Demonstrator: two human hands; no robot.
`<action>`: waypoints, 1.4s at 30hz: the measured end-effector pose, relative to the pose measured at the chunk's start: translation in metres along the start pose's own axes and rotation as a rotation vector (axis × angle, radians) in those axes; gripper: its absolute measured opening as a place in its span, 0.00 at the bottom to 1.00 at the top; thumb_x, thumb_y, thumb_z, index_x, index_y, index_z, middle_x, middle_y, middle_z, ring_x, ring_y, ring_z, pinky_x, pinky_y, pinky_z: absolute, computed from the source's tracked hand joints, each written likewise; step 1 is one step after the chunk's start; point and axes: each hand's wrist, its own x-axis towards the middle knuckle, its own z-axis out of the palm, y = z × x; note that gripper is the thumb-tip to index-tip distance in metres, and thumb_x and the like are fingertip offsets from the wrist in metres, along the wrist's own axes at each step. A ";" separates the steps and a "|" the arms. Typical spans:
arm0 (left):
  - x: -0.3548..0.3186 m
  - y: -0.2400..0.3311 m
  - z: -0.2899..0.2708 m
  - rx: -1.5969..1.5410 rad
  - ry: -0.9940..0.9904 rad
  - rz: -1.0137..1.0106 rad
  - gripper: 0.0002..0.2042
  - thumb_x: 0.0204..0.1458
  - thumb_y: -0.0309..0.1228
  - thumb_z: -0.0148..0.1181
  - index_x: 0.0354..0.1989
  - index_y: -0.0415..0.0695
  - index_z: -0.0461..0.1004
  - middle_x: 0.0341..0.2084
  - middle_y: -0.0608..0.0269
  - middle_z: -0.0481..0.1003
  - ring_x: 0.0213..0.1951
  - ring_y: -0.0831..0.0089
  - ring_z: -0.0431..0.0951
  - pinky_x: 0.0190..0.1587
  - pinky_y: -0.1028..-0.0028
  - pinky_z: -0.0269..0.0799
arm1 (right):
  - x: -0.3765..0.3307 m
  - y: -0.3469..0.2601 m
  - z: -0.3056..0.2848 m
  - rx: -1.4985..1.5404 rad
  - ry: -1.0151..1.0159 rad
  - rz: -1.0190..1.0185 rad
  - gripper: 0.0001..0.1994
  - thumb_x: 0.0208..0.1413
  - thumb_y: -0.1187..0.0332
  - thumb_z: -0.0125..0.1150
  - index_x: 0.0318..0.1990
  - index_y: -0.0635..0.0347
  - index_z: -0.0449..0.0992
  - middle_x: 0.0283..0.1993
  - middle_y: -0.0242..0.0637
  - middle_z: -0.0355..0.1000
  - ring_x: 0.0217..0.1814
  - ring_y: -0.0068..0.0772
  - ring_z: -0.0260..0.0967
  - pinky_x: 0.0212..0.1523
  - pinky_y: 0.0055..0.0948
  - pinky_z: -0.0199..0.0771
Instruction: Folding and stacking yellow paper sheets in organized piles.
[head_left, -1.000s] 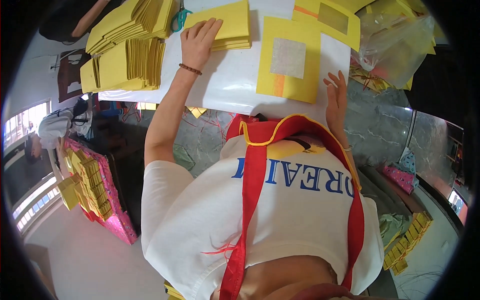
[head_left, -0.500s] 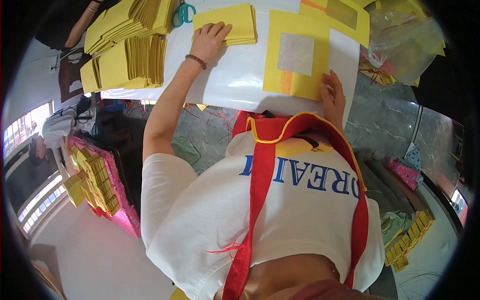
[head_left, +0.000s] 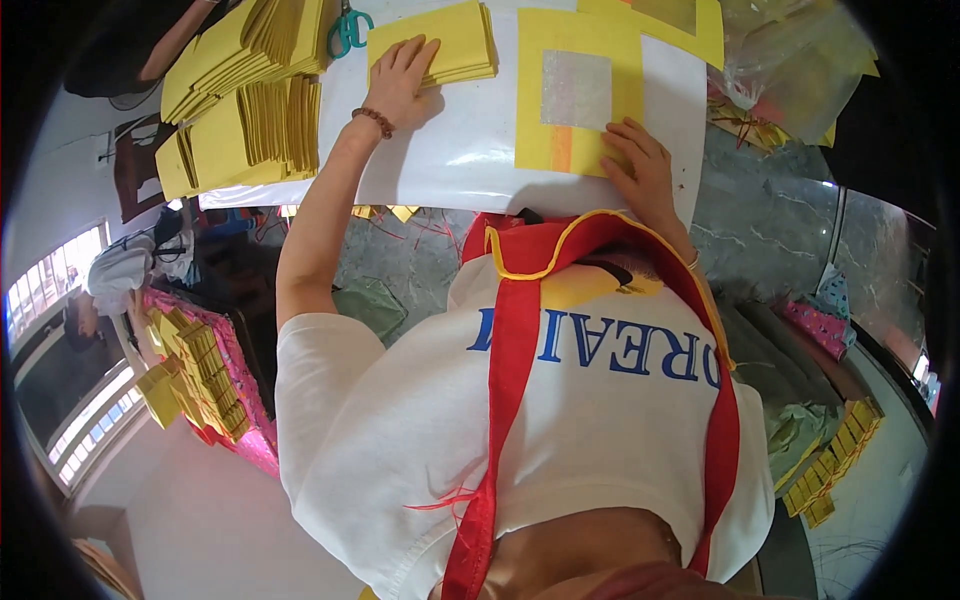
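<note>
My left hand (head_left: 402, 80) lies flat on a small stack of folded yellow paper (head_left: 455, 42), fingers stretched out, with a brown bead bracelet at the wrist. To its right, a yellow paper sheet (head_left: 535, 140) rests on the white-covered table (head_left: 450, 150). A shiny silver square (head_left: 577, 88) sits in the middle of that sheet, and an orange strip (head_left: 562, 149) runs below it. The fingers of my right hand (head_left: 640, 165) are extended over the sheet's lower right corner, gripping nothing I can see.
Tall piles of folded yellow paper (head_left: 225, 140) fill the table's left end, beside teal-handled scissors (head_left: 348, 32). Another yellow sheet (head_left: 700, 40) lies at the far right, near a clear plastic bag (head_left: 790, 70). Another person's arm (head_left: 178, 40) shows at upper left.
My right hand has moved from beside the sheet's right edge onto its lower right corner. My left hand stays on the stack. The whole view has shifted slightly.
</note>
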 end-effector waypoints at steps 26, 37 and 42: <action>0.006 0.130 -0.005 -0.505 -0.226 0.125 0.10 0.54 0.33 0.51 0.33 0.39 0.74 0.26 0.54 0.74 0.31 0.56 0.73 0.34 0.64 0.69 | 0.005 0.014 -0.010 0.767 0.050 0.394 0.15 0.58 0.62 0.49 0.43 0.62 0.76 0.49 0.42 0.71 0.57 0.36 0.64 0.57 0.29 0.60; 0.007 0.120 0.001 -0.622 -0.184 0.046 0.14 0.52 0.37 0.56 0.43 0.43 0.73 0.38 0.53 0.72 0.40 0.62 0.71 0.42 0.68 0.67 | 0.003 0.027 0.002 0.818 0.014 0.420 0.15 0.52 0.68 0.58 0.46 0.68 0.72 0.50 0.39 0.70 0.49 0.24 0.66 0.48 0.23 0.65; 0.008 0.110 0.021 -0.256 0.053 0.204 0.18 0.43 0.29 0.59 0.46 0.49 0.72 0.47 0.58 0.70 0.47 0.59 0.67 0.49 0.65 0.62 | 0.007 0.031 0.000 0.851 0.015 0.385 0.14 0.53 0.69 0.57 0.46 0.66 0.72 0.52 0.38 0.69 0.49 0.23 0.65 0.47 0.23 0.65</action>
